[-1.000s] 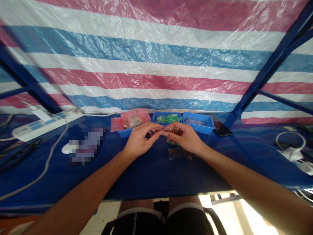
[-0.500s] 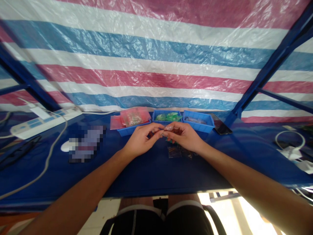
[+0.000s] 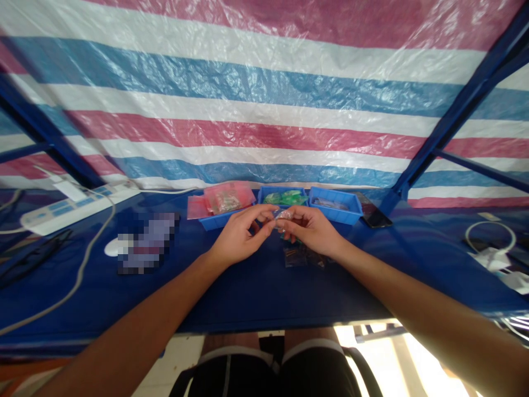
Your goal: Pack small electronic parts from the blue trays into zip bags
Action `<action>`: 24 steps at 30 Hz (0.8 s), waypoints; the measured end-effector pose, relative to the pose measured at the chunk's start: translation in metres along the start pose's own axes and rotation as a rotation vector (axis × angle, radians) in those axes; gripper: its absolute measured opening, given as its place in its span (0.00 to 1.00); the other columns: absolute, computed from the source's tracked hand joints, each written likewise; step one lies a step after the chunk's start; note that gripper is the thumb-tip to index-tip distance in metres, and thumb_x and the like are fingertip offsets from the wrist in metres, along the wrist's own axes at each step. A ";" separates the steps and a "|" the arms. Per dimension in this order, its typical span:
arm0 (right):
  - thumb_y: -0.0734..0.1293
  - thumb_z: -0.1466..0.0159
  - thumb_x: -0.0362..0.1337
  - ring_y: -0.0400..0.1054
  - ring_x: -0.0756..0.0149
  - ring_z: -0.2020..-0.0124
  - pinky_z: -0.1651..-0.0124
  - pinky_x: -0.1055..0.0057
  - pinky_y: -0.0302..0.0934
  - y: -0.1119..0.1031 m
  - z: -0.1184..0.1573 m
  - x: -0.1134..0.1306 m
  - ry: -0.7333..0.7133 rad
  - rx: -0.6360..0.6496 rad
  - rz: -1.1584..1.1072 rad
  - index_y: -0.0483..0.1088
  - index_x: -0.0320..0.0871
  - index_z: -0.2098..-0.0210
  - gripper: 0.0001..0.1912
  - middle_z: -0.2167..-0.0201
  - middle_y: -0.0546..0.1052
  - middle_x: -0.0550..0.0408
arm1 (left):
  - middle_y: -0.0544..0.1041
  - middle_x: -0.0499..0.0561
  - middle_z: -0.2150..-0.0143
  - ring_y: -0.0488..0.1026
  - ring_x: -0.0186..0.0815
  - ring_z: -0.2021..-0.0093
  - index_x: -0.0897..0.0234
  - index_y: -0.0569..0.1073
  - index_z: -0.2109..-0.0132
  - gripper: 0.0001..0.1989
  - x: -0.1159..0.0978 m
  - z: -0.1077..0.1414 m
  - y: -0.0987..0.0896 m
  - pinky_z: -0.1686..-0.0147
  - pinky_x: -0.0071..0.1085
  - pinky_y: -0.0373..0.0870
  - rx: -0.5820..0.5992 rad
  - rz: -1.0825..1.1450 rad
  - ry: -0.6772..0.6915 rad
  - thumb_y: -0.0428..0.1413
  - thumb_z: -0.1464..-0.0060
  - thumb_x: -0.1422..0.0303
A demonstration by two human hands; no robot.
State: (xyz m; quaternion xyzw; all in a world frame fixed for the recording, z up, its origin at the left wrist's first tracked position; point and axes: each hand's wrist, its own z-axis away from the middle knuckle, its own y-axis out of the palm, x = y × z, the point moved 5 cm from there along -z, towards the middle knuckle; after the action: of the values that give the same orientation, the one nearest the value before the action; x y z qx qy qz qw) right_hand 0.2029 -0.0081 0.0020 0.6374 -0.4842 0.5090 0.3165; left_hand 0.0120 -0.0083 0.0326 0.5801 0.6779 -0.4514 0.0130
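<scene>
A small clear plastic packet [image 3: 282, 214] sits just in front of a shallow blue plastic tray [image 3: 281, 188], its long axis running side to side, pinched in the right hand's [image 3: 312, 229] narrow fingertips. The left hand's [image 3: 242, 234] curled fingers reach its left end; contact is unclear.

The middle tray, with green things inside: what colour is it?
The middle tray is bright blue; the head view shows it best.

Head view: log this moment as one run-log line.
left hand: pinching small clear packet | right hand: pinching same packet | nearby: blue trays
</scene>
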 end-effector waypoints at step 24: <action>0.76 0.33 0.56 0.73 0.69 0.76 0.72 0.72 0.67 0.000 -0.001 0.001 0.071 0.008 -0.132 0.76 0.46 0.47 0.25 0.71 0.80 0.59 | 0.81 0.58 0.47 0.80 0.39 0.48 0.62 0.81 0.48 0.08 -0.011 -0.003 -0.009 0.54 0.32 0.79 -0.098 -0.097 0.167 0.59 0.28 0.66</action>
State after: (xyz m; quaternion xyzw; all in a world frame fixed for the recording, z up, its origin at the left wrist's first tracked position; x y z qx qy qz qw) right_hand 0.2023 -0.0080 0.0033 0.6509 -0.4273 0.5112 0.3638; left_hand 0.0099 -0.0142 0.0450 0.5811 0.7249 -0.3681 -0.0370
